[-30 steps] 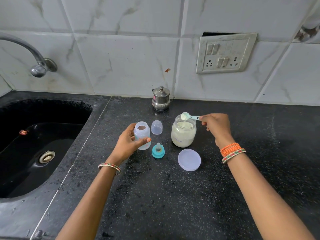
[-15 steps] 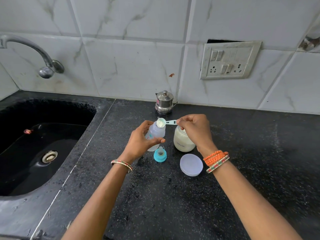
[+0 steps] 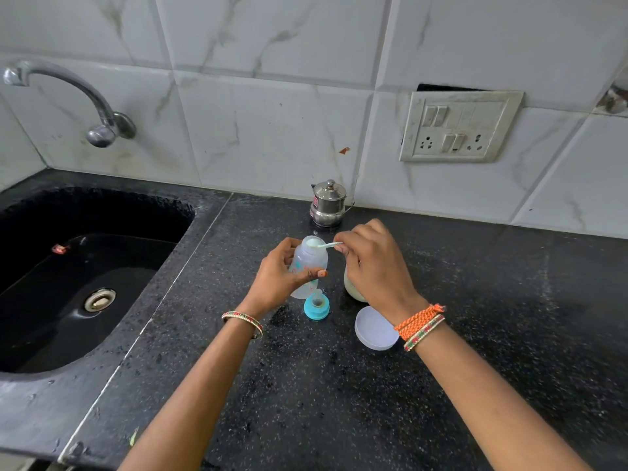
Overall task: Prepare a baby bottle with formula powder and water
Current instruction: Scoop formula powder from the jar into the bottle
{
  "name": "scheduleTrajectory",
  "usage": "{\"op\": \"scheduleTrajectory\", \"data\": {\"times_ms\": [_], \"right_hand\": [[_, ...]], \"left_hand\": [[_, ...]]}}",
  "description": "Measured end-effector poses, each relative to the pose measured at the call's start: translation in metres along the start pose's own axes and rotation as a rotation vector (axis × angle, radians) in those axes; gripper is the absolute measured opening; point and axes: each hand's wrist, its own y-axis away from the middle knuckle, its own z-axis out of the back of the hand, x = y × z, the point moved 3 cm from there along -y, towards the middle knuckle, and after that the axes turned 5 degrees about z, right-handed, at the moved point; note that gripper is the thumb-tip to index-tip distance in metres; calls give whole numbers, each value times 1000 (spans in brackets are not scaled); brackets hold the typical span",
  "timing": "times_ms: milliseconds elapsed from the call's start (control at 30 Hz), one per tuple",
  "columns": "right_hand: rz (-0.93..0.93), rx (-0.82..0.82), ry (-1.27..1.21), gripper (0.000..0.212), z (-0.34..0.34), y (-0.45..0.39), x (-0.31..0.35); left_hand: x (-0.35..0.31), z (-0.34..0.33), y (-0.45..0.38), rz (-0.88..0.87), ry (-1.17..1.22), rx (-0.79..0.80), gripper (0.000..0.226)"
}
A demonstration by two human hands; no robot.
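My left hand (image 3: 283,275) grips the clear baby bottle (image 3: 307,263), which has no top and leans slightly to the right above the counter. My right hand (image 3: 372,263) pinches the handle of a pale green scoop (image 3: 323,245), whose bowl sits at the bottle's mouth. The glass jar of formula powder (image 3: 353,290) stands behind my right hand, mostly hidden. The blue nipple ring (image 3: 316,305) lies on the counter just below the bottle. The jar's round white lid (image 3: 373,329) lies flat near my right wrist.
A small steel pot with a lid (image 3: 328,203) stands at the wall behind the bottle. A black sink (image 3: 78,277) with a tap (image 3: 98,130) fills the left. A switch and socket plate (image 3: 458,127) is on the tiled wall. The counter (image 3: 339,402) is black and speckled.
My right hand carried the scoop from over the jar leftward to the bottle's mouth and tipped it there. My left hand lifted and tilted the bottle toward the scoop.
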Motion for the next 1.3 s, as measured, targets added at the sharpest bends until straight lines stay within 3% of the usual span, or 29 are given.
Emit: {"op": "scheduleTrajectory", "data": {"times_ms": [200, 433, 867, 1167, 1300], "right_hand": [[140, -66, 107, 27, 1, 8, 1], [79, -63, 170, 33, 2, 8, -1], [74, -117, 158, 30, -6, 11, 0], [49, -133, 120, 30, -11, 14, 1], [-89, -168, -24, 21, -10, 11, -3]], "left_hand": [[3, -3, -2, 23, 81, -5, 49], [5, -1, -3, 23, 86, -26, 55], [9, 4, -3, 42, 77, -54, 60], [12, 5, -2, 65, 103, -31, 78], [12, 5, 0, 80, 136, -23, 77]]}}
